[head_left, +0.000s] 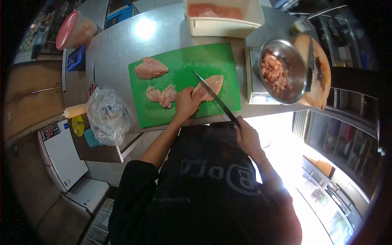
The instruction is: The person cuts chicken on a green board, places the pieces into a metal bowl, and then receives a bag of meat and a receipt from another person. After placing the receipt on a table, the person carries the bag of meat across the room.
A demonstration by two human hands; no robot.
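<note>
My right hand is closed round the handle of a long kitchen knife. The blade slants up and left, crossing over a raw chicken breast on the green cutting board. With its fingers bent, my left hand presses on the left end of that breast. Just left of this hand lie smaller chicken pieces. Another chicken breast rests near the board's upper left corner.
On a scale at right stands a metal bowl of diced chicken. A second knife lies on a round wooden board. Behind is a cream tub with meat; a plastic bag sits at left.
</note>
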